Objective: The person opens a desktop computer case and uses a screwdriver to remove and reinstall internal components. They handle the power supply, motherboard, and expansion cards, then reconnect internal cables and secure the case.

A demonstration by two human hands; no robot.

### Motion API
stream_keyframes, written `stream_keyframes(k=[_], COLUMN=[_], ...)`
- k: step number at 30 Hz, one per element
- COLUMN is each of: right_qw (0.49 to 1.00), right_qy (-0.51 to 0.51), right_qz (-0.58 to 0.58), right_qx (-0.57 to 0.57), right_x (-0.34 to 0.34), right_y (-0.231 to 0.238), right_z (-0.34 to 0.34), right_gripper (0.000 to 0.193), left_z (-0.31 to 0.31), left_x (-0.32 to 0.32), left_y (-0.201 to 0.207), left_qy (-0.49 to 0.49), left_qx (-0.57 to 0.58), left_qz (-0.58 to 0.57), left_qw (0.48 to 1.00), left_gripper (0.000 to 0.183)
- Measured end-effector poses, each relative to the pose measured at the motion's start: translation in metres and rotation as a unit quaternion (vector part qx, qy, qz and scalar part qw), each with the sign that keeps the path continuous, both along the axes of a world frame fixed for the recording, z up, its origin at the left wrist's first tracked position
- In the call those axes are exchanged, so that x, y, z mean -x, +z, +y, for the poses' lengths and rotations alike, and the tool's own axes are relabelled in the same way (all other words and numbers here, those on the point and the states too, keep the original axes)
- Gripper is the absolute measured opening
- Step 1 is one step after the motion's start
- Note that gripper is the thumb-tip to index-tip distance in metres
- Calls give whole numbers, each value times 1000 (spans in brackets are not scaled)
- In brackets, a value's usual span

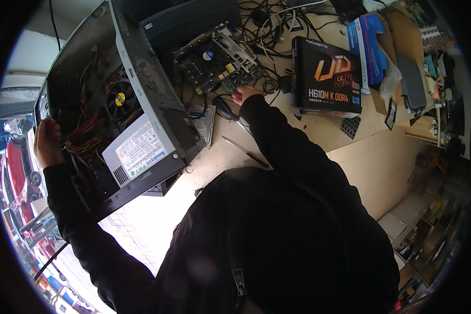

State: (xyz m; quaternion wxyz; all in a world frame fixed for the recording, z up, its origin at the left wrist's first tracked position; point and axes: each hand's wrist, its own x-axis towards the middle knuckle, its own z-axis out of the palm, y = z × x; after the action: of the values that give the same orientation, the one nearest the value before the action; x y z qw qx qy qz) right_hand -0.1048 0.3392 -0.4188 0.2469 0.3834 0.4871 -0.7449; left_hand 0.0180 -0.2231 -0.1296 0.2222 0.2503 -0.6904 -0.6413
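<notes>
On the left stands an open computer case (pixel 146 63), tilted in view, with a fan (pixel 121 99), bundled wires (pixel 83 146) and a labelled power supply (pixel 136 152) inside. My left hand (pixel 48 142) is closed on its left edge, with some fingers hidden. Beyond the case's right side lies a motherboard (pixel 196 65) on the bench. At its near right corner is my right hand (pixel 248 94), fingertips pinched together; what they hold, if anything, is too small to make out. Two screwdrivers lie close by, one with a thick black handle (pixel 223 108), the other with a slim dark handle (pixel 257 161).
Right of my right hand stands a black printed motherboard box (pixel 327 78). Behind it are a blue and white box (pixel 365 49) and an open cardboard box (pixel 405 34). Tangled cables (pixel 269 23) cover the bench's back. A clear plastic bag (pixel 206 125) lies beside the case.
</notes>
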Motion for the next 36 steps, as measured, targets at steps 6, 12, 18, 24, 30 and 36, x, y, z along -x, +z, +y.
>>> stream_keyframes(k=[6,12,18,24,30,36], right_qw=[994,996,981,897,766,689], right_qy=[2,-57,-55,135,188,276], right_qz=[-97,-57,-15,79,238,289], right_qx=[-45,27,184,414,568,605], right_x=[13,-10,-82,-124,-107,-81], right_y=[34,30,121,177,163,245], right_z=[-11,22,55,96,87,57], right_gripper=[25,25,24,44,47,51], left_z=[14,20,28,29,52,130], left_x=[-8,-4,-8,8,23,-13], left_y=[6,4,14,-1,-2,48], left_qy=[8,38,2,-15,-31,-33], left_qx=[0,4,58,83,121,384], left_qz=[-14,6,-5,2,33,126], left_qw=[1000,999,998,996,992,914], left_gripper=[27,26,25,25,22,15])
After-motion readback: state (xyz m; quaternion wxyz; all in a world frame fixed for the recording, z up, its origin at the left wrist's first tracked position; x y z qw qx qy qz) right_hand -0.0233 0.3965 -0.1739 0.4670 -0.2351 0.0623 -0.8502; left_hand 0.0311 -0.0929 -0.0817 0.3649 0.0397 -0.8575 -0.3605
